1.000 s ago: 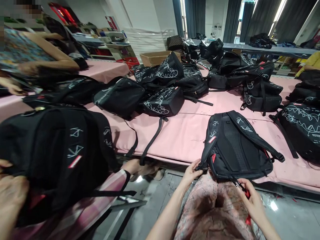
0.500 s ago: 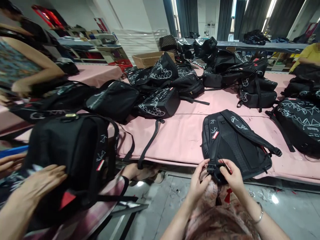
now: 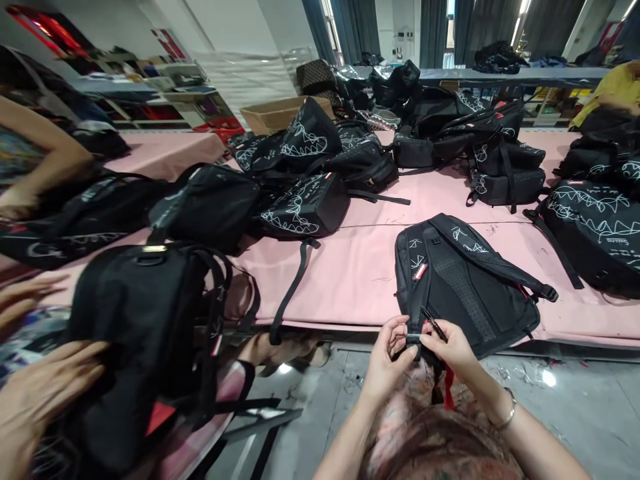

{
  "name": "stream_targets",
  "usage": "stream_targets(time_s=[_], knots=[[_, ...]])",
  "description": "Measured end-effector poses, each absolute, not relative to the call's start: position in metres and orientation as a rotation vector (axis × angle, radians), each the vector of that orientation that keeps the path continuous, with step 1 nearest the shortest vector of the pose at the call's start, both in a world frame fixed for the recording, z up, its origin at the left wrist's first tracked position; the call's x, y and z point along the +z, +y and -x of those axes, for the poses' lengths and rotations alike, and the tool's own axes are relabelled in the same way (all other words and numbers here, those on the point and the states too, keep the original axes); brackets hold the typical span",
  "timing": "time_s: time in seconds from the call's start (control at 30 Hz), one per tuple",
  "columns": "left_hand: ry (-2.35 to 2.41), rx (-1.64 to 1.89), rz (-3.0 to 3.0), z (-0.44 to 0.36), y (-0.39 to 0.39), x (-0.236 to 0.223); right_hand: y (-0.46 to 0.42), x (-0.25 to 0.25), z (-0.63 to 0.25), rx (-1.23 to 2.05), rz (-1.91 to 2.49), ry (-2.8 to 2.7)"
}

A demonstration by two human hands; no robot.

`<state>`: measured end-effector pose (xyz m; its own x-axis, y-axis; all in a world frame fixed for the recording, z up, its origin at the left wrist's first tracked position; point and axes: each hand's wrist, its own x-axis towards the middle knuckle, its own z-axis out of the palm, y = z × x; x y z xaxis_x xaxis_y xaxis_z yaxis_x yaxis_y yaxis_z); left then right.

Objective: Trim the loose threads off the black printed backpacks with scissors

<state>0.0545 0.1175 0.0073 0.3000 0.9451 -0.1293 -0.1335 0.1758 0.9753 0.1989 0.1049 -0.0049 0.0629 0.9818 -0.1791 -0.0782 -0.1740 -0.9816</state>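
A black backpack [image 3: 457, 280] with white scribble prints lies back panel up at the front edge of the pink table. My left hand [image 3: 387, 353] is closed on the lower end of its shoulder strap, where the strap adjuster [image 3: 413, 339] shows between the fingers. My right hand [image 3: 453, 350] pinches the same strap end from the other side. Also in that hand is a slim black pointed tool [image 3: 434, 321], which looks like thread snips, its tips pointing up and away from me. Red ribbon [image 3: 449, 387] hangs below the right hand.
At left, a co-worker's hands [image 3: 55, 380] touch an upright black backpack [image 3: 135, 333]. More black backpacks [image 3: 310, 207] are heaped along the pink table [image 3: 370, 267], with one at right [image 3: 595, 233]. A cardboard box [image 3: 270, 115] stands behind; another person [image 3: 610, 93] is far right.
My hands have shifted slightly left along with the view, and the strap adjuster is now turned into sight between them. The snips have tilted upright. The co-worker's backpack has dropped a little.
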Motion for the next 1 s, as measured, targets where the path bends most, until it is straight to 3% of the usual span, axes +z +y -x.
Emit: stream_targets(time_s=[0.53, 0.7, 1.0], knots=[[1.353, 1.025, -1.439, -0.055, 0.134, 0.012, 0.104, -0.006, -0.194, 1.132, 1.358, -1.309], [1.352, 1.294, -1.16, -0.06, 0.128, 0.01, 0.103, 0.015, -0.213, 0.875, 1.473, -1.531], [1.22, 1.286, -0.934, -0.062, 0.126, 0.005, 0.123, 0.042, -0.238, 0.519, 1.296, -2.177]])
